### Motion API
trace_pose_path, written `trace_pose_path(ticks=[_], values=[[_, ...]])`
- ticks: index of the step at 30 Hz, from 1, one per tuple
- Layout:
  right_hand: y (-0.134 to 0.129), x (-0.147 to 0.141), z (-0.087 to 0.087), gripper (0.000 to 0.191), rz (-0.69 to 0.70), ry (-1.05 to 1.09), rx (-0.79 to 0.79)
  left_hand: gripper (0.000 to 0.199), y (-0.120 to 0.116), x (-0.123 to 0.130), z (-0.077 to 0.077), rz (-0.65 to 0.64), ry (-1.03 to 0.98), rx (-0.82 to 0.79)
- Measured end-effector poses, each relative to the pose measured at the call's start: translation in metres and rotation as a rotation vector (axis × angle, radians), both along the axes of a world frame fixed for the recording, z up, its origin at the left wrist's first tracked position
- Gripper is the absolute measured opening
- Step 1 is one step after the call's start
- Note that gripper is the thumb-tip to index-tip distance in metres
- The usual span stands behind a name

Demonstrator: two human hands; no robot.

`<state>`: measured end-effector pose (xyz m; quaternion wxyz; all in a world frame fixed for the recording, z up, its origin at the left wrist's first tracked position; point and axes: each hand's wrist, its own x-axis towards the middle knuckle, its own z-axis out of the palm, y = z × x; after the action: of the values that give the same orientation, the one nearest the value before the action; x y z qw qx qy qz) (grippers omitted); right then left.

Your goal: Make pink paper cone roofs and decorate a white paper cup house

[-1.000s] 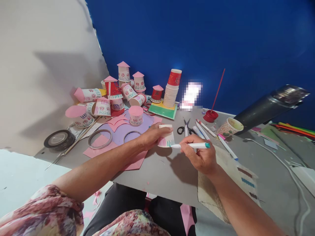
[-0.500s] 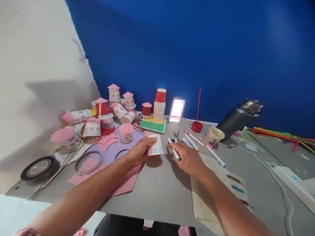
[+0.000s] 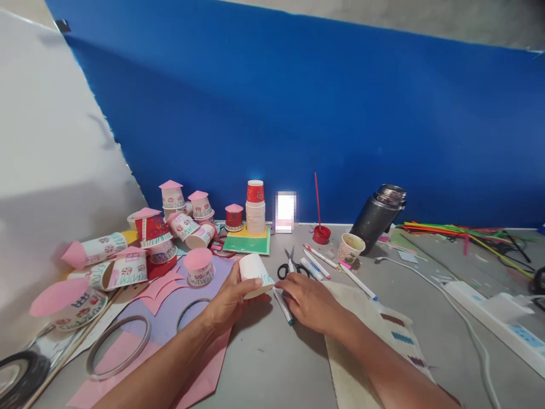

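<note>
My left hand (image 3: 233,298) is wrapped round a white paper cup (image 3: 252,269), tilted, with green grass strokes near its rim. Close to the cup's rim, my right hand (image 3: 304,301) has its fingers on a white marker (image 3: 281,305) with a green end pointing toward me. Black-handled scissors (image 3: 290,266) lie just beyond my right hand, blades apart. Left of my left hand, a decorated cup with a pink round top (image 3: 198,266) stands on purple paper (image 3: 170,298). Several more decorated cups, some with pink cone roofs (image 3: 171,185), crowd the left side.
A stack of cups (image 3: 255,218) stands on a green sheet (image 3: 244,244). Behind my right hand are several markers (image 3: 357,281), a used cup (image 3: 351,248), a black flask (image 3: 377,218) and a red pot with a stick (image 3: 321,234). A cloth (image 3: 349,352) and power strip (image 3: 494,318) lie right.
The view has shifted, with the blue wall filling more of it. The cup in my left hand has turned, showing more plain white. The marker has come down lower beside the cup, its green end toward me.
</note>
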<state>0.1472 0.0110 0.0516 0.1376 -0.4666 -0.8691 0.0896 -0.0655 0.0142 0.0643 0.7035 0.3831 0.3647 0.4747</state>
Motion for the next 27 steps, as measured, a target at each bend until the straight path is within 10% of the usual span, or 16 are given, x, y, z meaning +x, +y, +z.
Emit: trace_pose_path(ticks=[5,12,15,18,27], values=[[0.004,0.006,0.020,0.019,-0.111,0.467,-0.120,0.065,-0.001,0.001,0.002,-0.022,0.010,-0.036],[0.019,0.062,0.092,0.023,-0.236,1.326,-0.134,0.043,0.002,-0.001,-0.001,-0.068,-0.060,-0.061],[0.047,0.083,0.114,0.021,-0.322,1.182,0.015,0.049,0.001,0.001,0.000,-0.103,-0.066,-0.041],[0.091,0.091,0.119,0.024,-0.580,0.608,0.080,0.056,0.000,0.003,0.002,-0.084,-0.036,-0.021],[0.204,0.083,0.091,0.033,-0.843,0.206,-0.077,0.066,0.005,0.003,-0.007,-0.001,0.102,0.053]])
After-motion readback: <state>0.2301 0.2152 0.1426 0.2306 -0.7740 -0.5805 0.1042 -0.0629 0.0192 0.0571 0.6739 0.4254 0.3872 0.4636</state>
